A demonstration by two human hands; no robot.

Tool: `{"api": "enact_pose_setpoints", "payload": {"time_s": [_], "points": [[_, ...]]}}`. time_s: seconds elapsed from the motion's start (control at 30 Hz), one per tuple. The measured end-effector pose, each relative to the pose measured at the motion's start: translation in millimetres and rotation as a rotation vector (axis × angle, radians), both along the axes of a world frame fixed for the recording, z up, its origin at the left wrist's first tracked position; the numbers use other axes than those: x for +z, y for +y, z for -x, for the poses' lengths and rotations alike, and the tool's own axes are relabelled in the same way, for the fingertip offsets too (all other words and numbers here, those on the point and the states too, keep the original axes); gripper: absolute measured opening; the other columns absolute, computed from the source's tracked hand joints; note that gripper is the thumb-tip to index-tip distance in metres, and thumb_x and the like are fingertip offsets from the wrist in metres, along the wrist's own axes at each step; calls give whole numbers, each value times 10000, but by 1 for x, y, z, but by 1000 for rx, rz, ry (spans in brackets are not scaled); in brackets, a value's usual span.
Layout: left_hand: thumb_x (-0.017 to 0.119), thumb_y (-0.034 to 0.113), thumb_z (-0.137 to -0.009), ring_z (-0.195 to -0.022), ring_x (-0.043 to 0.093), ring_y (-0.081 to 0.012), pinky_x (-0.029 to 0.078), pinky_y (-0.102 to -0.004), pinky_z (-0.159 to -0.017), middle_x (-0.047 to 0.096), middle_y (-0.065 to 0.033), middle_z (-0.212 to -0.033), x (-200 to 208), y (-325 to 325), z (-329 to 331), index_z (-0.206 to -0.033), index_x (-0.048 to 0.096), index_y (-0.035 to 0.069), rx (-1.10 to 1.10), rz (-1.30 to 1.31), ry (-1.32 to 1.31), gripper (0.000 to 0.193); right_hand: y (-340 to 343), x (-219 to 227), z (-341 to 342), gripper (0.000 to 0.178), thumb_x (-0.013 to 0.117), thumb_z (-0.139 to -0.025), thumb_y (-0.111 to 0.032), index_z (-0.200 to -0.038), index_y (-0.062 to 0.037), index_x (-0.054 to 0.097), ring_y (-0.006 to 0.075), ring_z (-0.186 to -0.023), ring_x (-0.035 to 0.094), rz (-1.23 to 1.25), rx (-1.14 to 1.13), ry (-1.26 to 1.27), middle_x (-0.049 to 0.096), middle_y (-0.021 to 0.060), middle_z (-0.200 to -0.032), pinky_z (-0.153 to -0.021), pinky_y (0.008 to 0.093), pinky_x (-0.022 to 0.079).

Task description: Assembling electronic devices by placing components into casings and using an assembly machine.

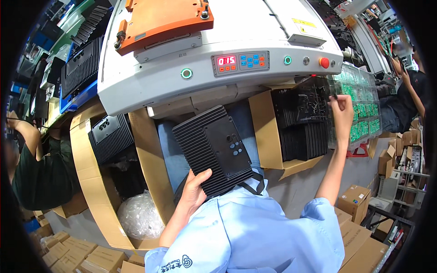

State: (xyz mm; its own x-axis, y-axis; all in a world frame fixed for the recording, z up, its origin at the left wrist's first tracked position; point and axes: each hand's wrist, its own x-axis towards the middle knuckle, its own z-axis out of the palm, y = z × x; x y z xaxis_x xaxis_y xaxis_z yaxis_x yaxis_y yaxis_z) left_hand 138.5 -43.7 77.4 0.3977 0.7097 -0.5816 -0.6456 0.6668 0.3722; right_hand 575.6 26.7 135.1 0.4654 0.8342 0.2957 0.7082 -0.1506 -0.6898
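A black finned metal housing (214, 150) rests tilted over my lap, its ribbed side on the left and a flat panel with several round holes on the right. My left hand (193, 193) grips its lower left edge, thumb on top of the fins. Out to the right, my right hand (341, 111) is raised with its fingers pinched together. Something small and dark shows at those fingertips, too small to name. Just left of that hand is a clear tray of small black parts (313, 100), above stacked black housings (302, 139) in a cardboard box (266, 132).
Ahead stands a white machine (150, 79) with a control panel (240, 63), a red stop button (323, 63) and an orange fixture (166, 20). Green circuit boards (362, 110) sit in clear trays at right. Another box (93, 175) stands left. People work at both sides.
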Motion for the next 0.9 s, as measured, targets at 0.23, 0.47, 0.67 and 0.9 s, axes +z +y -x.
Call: {"api": "enact_pose_setpoints", "payload": {"time_s": [0.23,0.47,0.67,0.9], "points": [[646,49,-822,-1170,531,-237,481,-391,-976,494,-116,-1297,3,7,-9,-1412,278,71,-6,-35,44,696,-29,9,181,220,599,-899,-30,-1112,-21,543,163,-850,649,145,501,883,658,118,-951,-771,277,510],[644,63,-836,-1232,465,-221,382,-366,-1054,461,-110,-1329,1,6,-8,-1424,261,81,13,-105,157,702,-34,-14,228,256,583,-902,-34,-1150,-21,520,197,-873,662,373,678,1170,646,147,-956,-813,313,529],[649,73,-843,-1230,460,-198,370,-354,-1055,458,-97,-1333,-1,5,-8,-1427,250,89,19,-98,161,708,-35,-18,252,239,592,-939,-126,-1136,-31,494,146,-851,647,402,581,1131,634,125,-985,-756,246,517],[648,81,-845,-1239,453,-201,371,-357,-1056,445,-99,-1340,3,7,-8,-1430,239,84,43,-103,183,713,-32,-13,257,236,547,-972,-191,-1157,-49,583,41,-732,465,455,595,897,578,10,-929,-677,197,397]]}}
